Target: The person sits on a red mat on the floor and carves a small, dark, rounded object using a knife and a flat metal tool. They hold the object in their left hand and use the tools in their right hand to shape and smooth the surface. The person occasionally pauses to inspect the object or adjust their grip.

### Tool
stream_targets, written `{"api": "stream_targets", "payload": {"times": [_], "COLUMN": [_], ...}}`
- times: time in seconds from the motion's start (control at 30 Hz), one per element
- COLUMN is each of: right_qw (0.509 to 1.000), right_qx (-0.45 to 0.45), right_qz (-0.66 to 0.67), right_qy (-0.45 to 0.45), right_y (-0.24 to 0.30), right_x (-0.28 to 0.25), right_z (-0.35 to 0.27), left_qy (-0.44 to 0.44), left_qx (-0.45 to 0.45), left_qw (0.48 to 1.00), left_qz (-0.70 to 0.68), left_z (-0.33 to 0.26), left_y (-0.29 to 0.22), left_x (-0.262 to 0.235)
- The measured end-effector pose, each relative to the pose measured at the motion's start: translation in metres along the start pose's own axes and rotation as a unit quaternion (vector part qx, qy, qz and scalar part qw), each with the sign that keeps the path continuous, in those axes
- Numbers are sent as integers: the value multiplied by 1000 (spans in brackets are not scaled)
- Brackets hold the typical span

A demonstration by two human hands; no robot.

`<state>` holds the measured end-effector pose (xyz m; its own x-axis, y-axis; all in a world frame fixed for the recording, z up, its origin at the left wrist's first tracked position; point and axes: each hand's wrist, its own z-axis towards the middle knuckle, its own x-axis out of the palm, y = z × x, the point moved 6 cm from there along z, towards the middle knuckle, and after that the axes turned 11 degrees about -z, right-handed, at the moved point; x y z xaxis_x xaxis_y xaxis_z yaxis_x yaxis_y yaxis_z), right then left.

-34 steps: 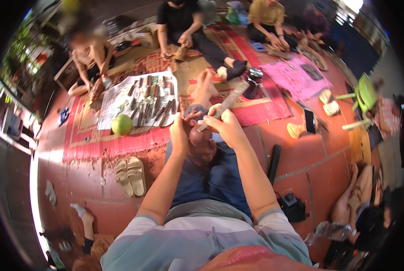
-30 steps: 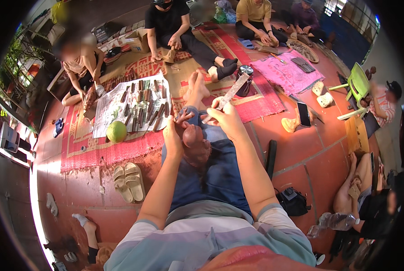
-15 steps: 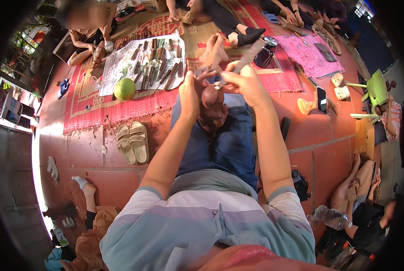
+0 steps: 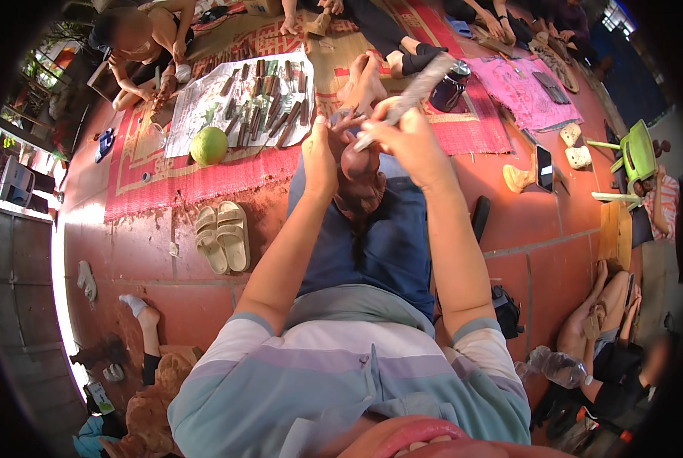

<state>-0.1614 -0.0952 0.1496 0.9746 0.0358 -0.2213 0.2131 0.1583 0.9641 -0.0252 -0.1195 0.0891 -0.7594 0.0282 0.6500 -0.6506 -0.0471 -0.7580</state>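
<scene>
— Two hands at work. Left side?
— Left hand [image 4: 318,156] closed around a rounded, dark brown carved piece [image 4: 359,174], held over the lap.
— Right?
— Right hand [image 4: 406,141] gripping a long, grey, rough-surfaced file [image 4: 410,95], its tip at the piece.
— Surroundings?
— Round green fruit [image 4: 209,145] on a woven red mat [image 4: 151,183]; pale sandals [image 4: 221,235] on the red tiles.

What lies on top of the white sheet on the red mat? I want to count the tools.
On the white sheet lie rows of dark carving tools; a green round fruit sits at its near edge. Overlaps and blur prevent an exact count.
</scene>
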Motion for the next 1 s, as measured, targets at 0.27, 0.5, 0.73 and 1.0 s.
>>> {"api": "stream_targets", "payload": {"times": [0.27,0.5,0.73,1.0], "right_qw": [981,977,984,995], "right_qx": [93,110,85,13], "right_qz": [166,175,159,95], "right_qy": [-49,-51,-8,-6], "right_y": [-22,-35,-26,-18], "right_x": [-23,-21,-4,-1], "right_z": [5,2,-4,-17], "left_qy": [6,-4,1,31], "left_qx": [1,-10,7,5], "left_qw": [1000,1000,997,998], "left_qz": [-8,-23,-71,-50], "left_z": [6,7,3,5], "left_y": [8,19,15,21], "left_x": [-11,-15,-12,-13]}}
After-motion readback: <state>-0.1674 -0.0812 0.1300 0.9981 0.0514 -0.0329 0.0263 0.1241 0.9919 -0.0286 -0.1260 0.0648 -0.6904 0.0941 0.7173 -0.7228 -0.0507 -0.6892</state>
